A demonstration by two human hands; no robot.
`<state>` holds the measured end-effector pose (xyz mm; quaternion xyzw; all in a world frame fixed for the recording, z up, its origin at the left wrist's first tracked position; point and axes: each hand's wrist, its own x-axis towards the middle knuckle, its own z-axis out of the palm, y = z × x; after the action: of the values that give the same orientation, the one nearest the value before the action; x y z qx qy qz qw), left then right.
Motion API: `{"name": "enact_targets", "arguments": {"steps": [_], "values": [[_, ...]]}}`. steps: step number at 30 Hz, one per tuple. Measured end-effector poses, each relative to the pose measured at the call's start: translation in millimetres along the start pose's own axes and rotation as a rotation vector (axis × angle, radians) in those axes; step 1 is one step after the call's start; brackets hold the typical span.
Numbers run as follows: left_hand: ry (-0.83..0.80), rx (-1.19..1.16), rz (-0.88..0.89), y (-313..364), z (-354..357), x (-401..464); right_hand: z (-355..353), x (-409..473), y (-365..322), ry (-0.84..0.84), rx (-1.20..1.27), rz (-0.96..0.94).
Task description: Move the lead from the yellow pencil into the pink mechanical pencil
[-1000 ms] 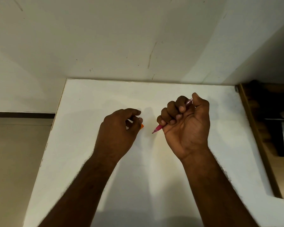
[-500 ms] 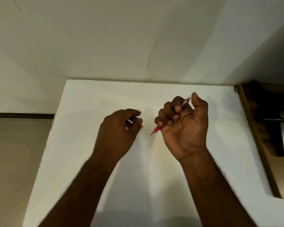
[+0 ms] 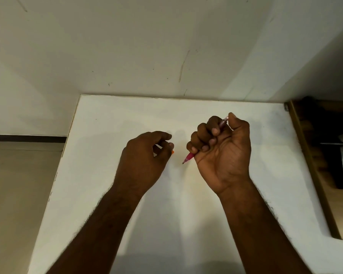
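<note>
White and bare, the desk [image 3: 107, 175] is set against a scuffed pale wall, and both hands are held just above it, near one another but apart. The pink mechanical pencil [image 3: 189, 157] is gripped in the closed fist of the right hand [image 3: 222, 153]: its long axis is laid diagonally through the fist, the writing tip is pointed down and toward the left hand, and the clear upper end is seen beside the thumb. The left hand [image 3: 145, 157] is curled shut, and only a small orange tip [image 3: 172, 152] is shown past its fingertips, toward the right hand; this is judged to be an end of the yellow pencil, though the barrel is hidden. No loose lead can be made out. Both barrels are judged light, stiff and somewhat slick, best held mid-barrel, while any lead is expected to be thin and easily snapped, so it should be pinched lightly near its end and kept in line with the opening.
</note>
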<state>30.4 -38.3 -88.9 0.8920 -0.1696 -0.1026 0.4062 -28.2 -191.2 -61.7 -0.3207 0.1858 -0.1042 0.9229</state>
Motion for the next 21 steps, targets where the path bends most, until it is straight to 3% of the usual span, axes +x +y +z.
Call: {"name": "enact_targets", "arguments": {"steps": [21], "values": [[-0.013,-0.010,-0.012,-0.6,0.0,-1.3,-0.8,-0.3,0.6,0.023,0.030,-0.004]]}}
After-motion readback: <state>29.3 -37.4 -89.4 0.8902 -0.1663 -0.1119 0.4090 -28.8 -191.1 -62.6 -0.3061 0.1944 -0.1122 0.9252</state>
